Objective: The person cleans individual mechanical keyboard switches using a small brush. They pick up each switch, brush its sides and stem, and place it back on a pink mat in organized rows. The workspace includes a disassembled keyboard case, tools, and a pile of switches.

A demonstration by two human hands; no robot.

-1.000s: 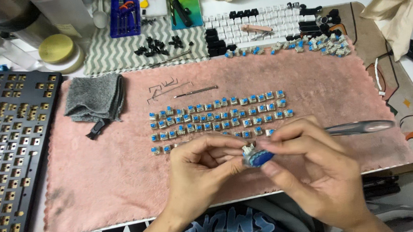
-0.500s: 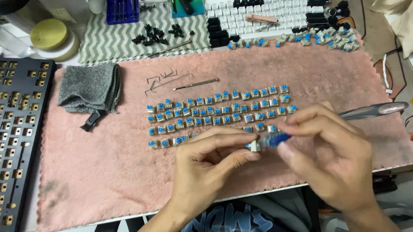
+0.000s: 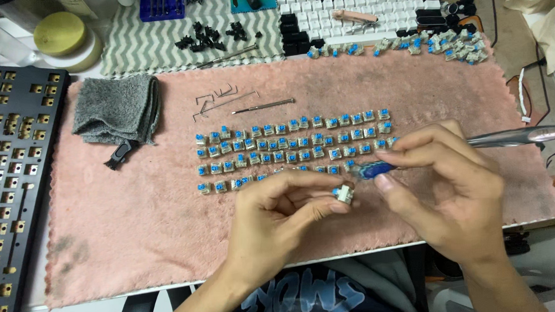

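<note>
Pinched between my left hand's [image 3: 279, 206] thumb and fingertips is a single blue-stemmed key switch [image 3: 344, 194], held just above the pink towel [image 3: 137, 231] near its front edge. My right hand [image 3: 444, 180] closes around a small blue tool [image 3: 373, 169], possibly a switch opener, though my fingers hide most of it; its tip sits just beside the switch. Rows of matching switches [image 3: 289, 146] lie across the middle of the towel, just behind my hands. A folded grey cloth [image 3: 116, 110] rests toward the towel's left rear corner, with bent wires [image 3: 225, 97] near it. A long metal tool [image 3: 520, 136] lies at the right edge. Off the towel's left edge sits a black keyboard plate [image 3: 10, 180]; loose keycaps [image 3: 358, 9] crowd the worktop's rear.
</note>
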